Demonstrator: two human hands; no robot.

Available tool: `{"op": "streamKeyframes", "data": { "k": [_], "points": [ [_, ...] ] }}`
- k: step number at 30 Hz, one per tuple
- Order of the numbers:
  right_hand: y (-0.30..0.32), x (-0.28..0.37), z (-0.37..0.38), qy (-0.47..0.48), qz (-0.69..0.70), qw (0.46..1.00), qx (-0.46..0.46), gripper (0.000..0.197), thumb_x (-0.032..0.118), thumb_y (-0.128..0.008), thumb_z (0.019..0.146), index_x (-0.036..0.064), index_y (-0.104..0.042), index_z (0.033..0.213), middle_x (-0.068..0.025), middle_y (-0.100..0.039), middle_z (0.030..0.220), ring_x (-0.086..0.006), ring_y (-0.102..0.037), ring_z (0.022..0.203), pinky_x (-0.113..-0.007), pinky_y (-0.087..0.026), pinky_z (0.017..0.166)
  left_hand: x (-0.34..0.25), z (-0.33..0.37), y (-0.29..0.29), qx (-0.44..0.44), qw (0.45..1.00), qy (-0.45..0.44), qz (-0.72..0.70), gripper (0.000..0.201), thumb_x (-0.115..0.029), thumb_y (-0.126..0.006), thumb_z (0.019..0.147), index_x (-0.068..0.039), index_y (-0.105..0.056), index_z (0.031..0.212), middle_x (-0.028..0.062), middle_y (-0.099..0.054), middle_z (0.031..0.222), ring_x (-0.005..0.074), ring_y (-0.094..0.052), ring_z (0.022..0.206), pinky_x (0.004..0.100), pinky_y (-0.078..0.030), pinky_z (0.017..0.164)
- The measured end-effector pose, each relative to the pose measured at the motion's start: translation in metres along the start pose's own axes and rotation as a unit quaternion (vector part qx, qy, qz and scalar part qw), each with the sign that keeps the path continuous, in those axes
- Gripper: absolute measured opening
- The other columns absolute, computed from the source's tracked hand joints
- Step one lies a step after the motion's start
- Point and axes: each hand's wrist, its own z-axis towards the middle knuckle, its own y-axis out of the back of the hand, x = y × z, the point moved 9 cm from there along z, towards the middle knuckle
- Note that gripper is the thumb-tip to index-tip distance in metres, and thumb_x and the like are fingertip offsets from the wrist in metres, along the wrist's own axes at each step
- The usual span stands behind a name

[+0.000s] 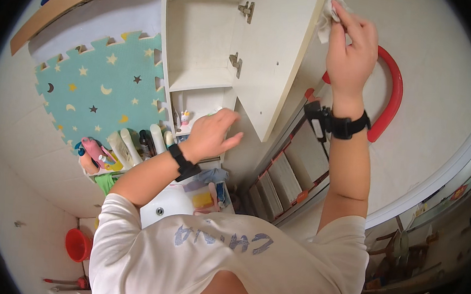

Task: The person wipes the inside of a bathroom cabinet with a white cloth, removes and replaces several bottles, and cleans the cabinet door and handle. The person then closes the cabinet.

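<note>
High on the right, my right hand (353, 57) pinches a crumpled white cloth or tissue (325, 29) beside the outer edge of an opened white cabinet door (278, 46). My left hand (210, 135) is in front of the small lower shelf of the white cabinet (196, 83), its thumb apart from the fingers and nothing seen in it. A small figurine (185, 117) stands on that shelf, left of the fingers. Part of the shelf is hidden behind this hand. The cabinet's upper compartment (198, 38) stands open and bare, with two metal hinges joining the door.
A teal foam mat (100, 91) with stars and moons covers the surface left of the cabinet. Below it bottles (130, 145) crowd a ledge above a white sink (168, 205). A red curved bar (395, 92) and a red-trimmed rack (279, 180) are at right. A red bucket (78, 245) hangs lower left.
</note>
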Motion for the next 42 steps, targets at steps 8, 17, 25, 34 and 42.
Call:
{"op": "streamKeyframes", "data": {
  "k": [8, 17, 25, 34, 42],
  "points": [
    [-0.024, 0.002, -0.059, -0.005, 0.007, 0.999, 0.046, 0.034, -0.005, -0.06, 0.078, 0.0085, -0.071, 0.107, -0.008, -0.057, 0.089, -0.0225, -0.056, 0.079, -0.033, -0.047, 0.071, -0.012, 0.011, -0.032, 0.019, 0.997, 0.013, -0.067, 0.042, -0.035, -0.07, 0.079, -0.008, -0.054, 0.107, 0.0078, -0.06, 0.101, 0.0289, -0.063, 0.082, 0.0381, -0.051, 0.065],
    [-0.023, 0.029, -0.166, -0.038, 0.029, 0.986, 0.158, 0.031, -0.005, -0.06, 0.078, 0.0089, -0.07, 0.104, -0.0076, -0.056, 0.093, -0.0257, -0.056, 0.081, -0.034, -0.047, 0.069, -0.012, 0.009, -0.039, 0.004, 0.997, 0.015, -0.071, 0.043, -0.031, -0.072, 0.075, -0.01, -0.051, 0.105, 0.0062, -0.06, 0.088, 0.0245, -0.064, 0.072, 0.0371, -0.05, 0.059],
    [-0.014, 0.047, -0.233, -0.094, 0.108, 0.937, 0.32, 0.031, -0.005, -0.06, 0.074, 0.007, -0.07, 0.102, -0.0099, -0.056, 0.093, -0.0295, -0.057, 0.084, -0.036, -0.048, 0.073, -0.022, 0.007, -0.036, -0.02, 0.993, 0.006, -0.112, 0.038, -0.021, -0.069, 0.071, -0.006, -0.052, 0.102, 0.0116, -0.056, 0.097, 0.0345, -0.059, 0.078, 0.0424, -0.049, 0.064],
    [0.026, -0.047, -0.098, -0.183, 0.049, 0.967, 0.169, 0.028, -0.003, -0.053, 0.087, 0.0047, -0.069, 0.108, -0.0082, -0.054, 0.098, -0.0192, -0.055, 0.088, -0.028, -0.045, 0.076, -0.064, 0.058, 0.005, -0.213, 0.976, -0.034, -0.003, 0.065, -0.024, -0.079, 0.067, -0.005, -0.049, 0.122, 0.0147, -0.047, 0.122, 0.0338, -0.047, 0.113, 0.043, -0.04, 0.092],
    [-0.057, -0.067, 0.03, -0.187, 0.287, 0.935, 0.088, 0.033, -0.003, -0.045, 0.087, 0.0023, -0.07, 0.108, -0.0073, -0.06, 0.111, -0.0142, -0.056, 0.095, -0.026, -0.045, 0.081, -0.062, 0.057, 0.012, -0.199, 0.978, -0.057, 0.034, 0.073, -0.015, -0.072, 0.067, -0.005, -0.043, 0.134, 0.015, -0.043, 0.132, 0.0314, -0.045, 0.121, 0.0434, -0.038, 0.096]
  ]
}}
